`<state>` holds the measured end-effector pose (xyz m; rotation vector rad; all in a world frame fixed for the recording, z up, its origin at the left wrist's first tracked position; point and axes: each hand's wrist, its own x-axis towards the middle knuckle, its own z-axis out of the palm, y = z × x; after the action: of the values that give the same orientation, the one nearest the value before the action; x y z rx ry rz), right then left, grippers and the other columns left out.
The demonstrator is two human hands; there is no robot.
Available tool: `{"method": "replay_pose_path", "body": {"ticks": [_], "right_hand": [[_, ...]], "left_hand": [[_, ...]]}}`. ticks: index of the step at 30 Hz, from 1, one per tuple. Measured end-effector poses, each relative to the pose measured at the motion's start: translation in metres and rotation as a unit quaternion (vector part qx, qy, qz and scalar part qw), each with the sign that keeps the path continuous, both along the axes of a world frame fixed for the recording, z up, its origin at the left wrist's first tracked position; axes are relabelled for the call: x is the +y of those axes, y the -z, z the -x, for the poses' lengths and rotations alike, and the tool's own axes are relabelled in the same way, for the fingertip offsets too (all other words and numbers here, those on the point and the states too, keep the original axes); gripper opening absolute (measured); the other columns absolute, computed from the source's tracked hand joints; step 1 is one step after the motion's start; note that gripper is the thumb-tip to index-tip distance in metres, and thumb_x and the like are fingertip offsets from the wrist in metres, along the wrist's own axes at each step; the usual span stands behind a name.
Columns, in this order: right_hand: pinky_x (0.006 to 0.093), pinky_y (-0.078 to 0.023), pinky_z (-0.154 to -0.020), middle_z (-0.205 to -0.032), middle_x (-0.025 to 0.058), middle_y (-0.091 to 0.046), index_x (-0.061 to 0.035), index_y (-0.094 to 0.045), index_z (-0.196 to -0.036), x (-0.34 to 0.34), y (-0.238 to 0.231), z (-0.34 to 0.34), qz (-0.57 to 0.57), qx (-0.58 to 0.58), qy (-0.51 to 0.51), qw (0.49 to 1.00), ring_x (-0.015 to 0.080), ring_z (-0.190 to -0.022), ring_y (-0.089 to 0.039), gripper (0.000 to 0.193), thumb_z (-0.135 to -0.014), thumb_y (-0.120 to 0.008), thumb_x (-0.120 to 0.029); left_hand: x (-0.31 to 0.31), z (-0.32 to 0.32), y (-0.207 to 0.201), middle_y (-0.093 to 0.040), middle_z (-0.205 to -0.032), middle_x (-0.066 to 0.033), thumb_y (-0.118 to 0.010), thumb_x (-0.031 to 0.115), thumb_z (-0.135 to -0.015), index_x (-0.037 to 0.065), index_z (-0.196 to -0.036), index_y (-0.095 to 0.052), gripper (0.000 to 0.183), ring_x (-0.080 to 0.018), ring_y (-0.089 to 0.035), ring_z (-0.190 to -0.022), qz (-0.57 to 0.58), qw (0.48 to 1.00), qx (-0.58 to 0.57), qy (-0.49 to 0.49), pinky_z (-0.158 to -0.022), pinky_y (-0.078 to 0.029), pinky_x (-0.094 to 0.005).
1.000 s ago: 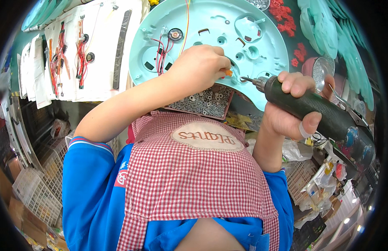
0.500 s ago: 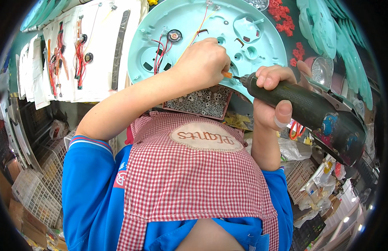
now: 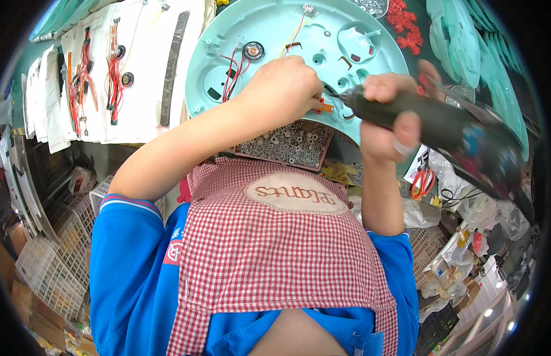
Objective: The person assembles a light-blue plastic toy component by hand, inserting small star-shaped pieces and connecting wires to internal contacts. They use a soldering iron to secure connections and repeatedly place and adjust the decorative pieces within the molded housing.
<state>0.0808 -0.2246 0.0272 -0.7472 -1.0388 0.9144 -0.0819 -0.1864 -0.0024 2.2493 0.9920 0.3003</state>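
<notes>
A round turquoise plastic shell lies in front of me, with a small black speaker and red, yellow and black wires inside it. Over its near part is my left hand, its fingers closed on a small orange piece that mostly hides in the grip. My right hand wraps round a dark electric screwdriver, blurred by motion. The tool's thin bit points left, beside my left fingertips and just above the orange piece. Screws and washers fill a pinkish tray below the shell's near edge.
White sheets on the left carry wired speakers and a dark strip. Red plastic parts and stacked turquoise shells sit at right. Orange-handled scissors lie below the screwdriver. White baskets stand at lower left.
The screwdriver's bit has moved up, away from the orange piece it was pointing at. The tool's body has shifted slightly right, and more of the scissors shows. My left hand stays nearly in place.
</notes>
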Motion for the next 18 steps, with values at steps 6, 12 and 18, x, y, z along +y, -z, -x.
{"method": "replay_pose_path", "body": {"ticks": [6,12,18], "right_hand": [[0.036,-0.051,-0.071,-0.078,0.01,-0.061,-0.0008,-0.031,-0.137,0.001,-0.006,-0.006,0.009,0.012,-0.001,1.0,0.0205,-0.07,-0.06,0.085,-0.078,-0.075,-0.044],[0.0388,-0.042,-0.08,-0.085,0.0022,-0.054,-0.0131,-0.04,-0.141,-0.006,-0.023,-0.02,-0.052,0.028,-0.134,0.989,0.0175,-0.077,-0.051,0.078,-0.082,-0.064,-0.058],[0.0373,-0.041,-0.08,-0.085,0.0009,-0.052,-0.0148,-0.041,-0.141,-0.006,-0.032,-0.018,-0.055,0.051,-0.172,0.982,0.0158,-0.077,-0.049,0.079,-0.081,-0.065,-0.06]], "left_hand": [[-0.004,0.014,-0.004,-0.068,-0.082,-0.0069,-0.069,0.014,-0.078,0.006,-0.087,-0.073,0.013,-0.0275,-0.063,-0.084,-0.053,0.997,-0.041,-0.025,-0.075,-0.052,-0.0391],[-0.006,0.008,0.002,-0.062,-0.076,-0.0039,-0.073,0.02,-0.075,0.008,-0.084,-0.072,0.015,-0.024,-0.061,-0.078,-0.104,0.986,-0.131,0.028,-0.07,-0.052,-0.0366],[-0.01,0.012,-0.002,-0.056,-0.071,0.0004,-0.078,0.02,-0.069,0.01,-0.078,-0.068,0.017,-0.0183,-0.058,-0.073,-0.246,0.956,-0.159,0.02,-0.066,-0.051,-0.0295]]}}
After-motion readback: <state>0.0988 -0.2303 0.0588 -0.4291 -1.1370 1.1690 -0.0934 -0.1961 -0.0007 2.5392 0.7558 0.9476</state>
